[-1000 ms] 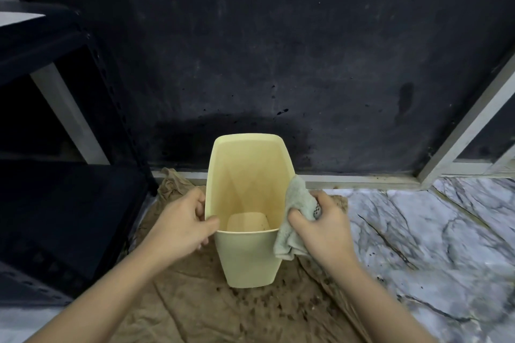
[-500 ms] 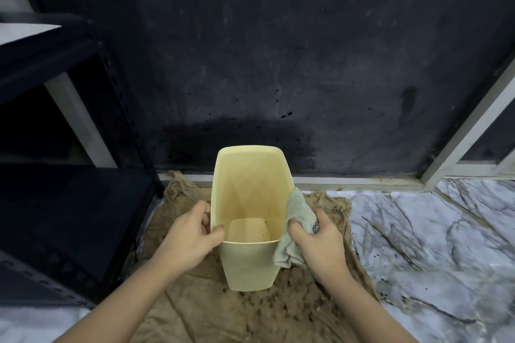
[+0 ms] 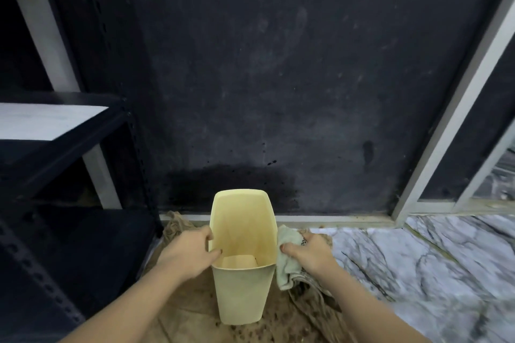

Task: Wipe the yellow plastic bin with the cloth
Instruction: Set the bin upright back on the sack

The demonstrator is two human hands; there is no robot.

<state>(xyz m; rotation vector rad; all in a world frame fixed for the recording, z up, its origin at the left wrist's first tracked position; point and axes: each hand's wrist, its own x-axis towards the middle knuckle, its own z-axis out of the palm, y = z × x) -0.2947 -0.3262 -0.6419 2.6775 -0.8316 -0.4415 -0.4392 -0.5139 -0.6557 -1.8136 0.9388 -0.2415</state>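
Against the dark wall, low in the frame's centre, the yellow bin [image 3: 242,256] stands upright on brown sacking [image 3: 189,323], left hand [image 3: 187,254] gripping its left rim, right hand [image 3: 310,253] pressing the cloth [image 3: 287,259] to its right side.

The open mouth of the yellow plastic bin [image 3: 242,234] is unobstructed from above. Its left rim is taken up by the left hand [image 3: 187,253]; its right outer wall is covered by the cloth [image 3: 288,256] under the right hand [image 3: 309,252]. Passage is blocked behind by the dark wall [image 3: 278,92] and leftward by the black metal shelving [image 3: 69,231]. Open marble floor [image 3: 418,264] is left to the right.
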